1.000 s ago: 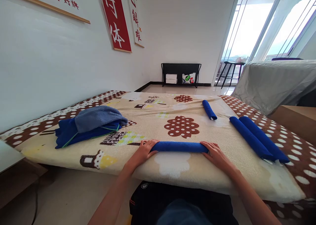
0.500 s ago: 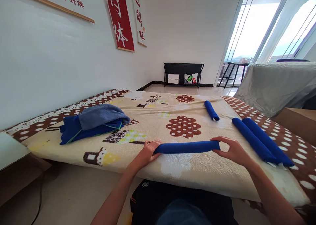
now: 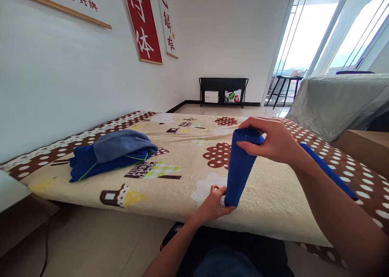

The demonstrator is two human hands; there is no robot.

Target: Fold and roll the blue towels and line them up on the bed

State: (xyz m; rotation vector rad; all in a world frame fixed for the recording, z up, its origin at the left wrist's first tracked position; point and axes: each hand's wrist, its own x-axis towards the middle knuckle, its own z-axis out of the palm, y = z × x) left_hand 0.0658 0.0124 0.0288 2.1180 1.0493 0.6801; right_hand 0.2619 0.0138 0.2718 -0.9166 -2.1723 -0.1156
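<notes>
The fingers [image 3: 254,144] of the right hand [image 3: 270,141] are clamped around the top end of the rolled blue towel [image 3: 240,169], and the fingers [image 3: 219,192] of the left hand [image 3: 212,204] are pinched on its lower end. A second ago the roll was lying flat on the bed [image 3: 188,155]; now it has been lifted and stood almost upright above the near edge of the bed, so the rolling looks finished and the roll is being carried. Right of the roll, another rolled towel [image 3: 328,169] is partly hidden by the right forearm. Left of the roll, a pile of unrolled towels [image 3: 112,151] is seen on the bed. Beyond it, against the far wall, a black rack [image 3: 223,91] is holding a white box and a colourful bag.
</notes>
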